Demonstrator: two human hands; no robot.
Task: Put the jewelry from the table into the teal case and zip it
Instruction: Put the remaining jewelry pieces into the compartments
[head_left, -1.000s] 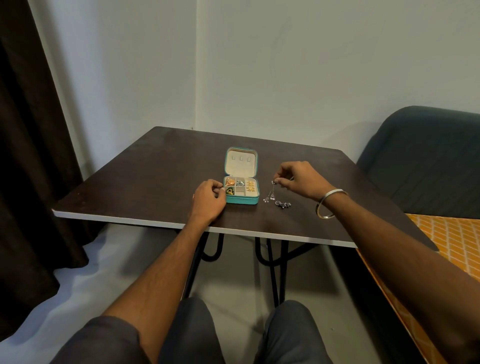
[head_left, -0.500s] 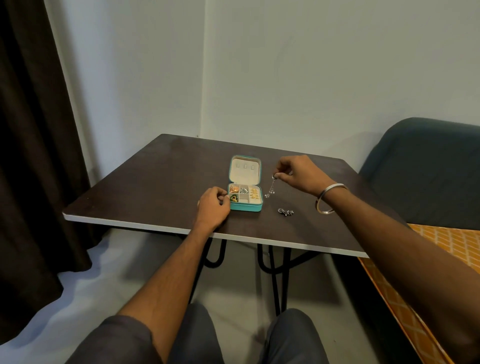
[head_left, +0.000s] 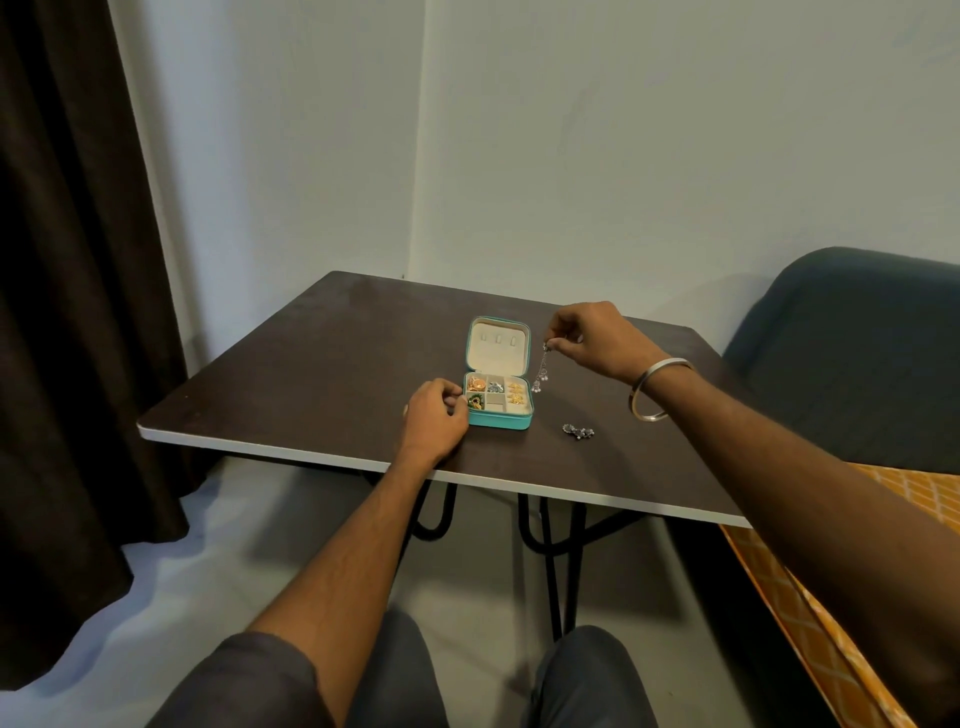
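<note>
The teal case (head_left: 500, 420) stands open on the dark table (head_left: 322, 374), its cream lid raised toward the wall. Gold, green and silver pieces lie in its compartments. My left hand (head_left: 434, 415) rests curled against the case's left edge, touching it. My right hand (head_left: 597, 338) pinches the top of a silver dangling earring (head_left: 541, 371), which hangs in the air just right of the case. A second silver earring (head_left: 577, 431) lies on the table to the right of the case.
A dark curtain (head_left: 67, 312) hangs at the left. A dark blue sofa (head_left: 852, 353) and an orange patterned cloth (head_left: 831, 623) sit at the right. The table's white front edge (head_left: 311, 451) is close to my knees.
My right hand has lifted one silver earring off the table and carried it up beside the case. The other earring stays on the table. My left hand stays at the case.
</note>
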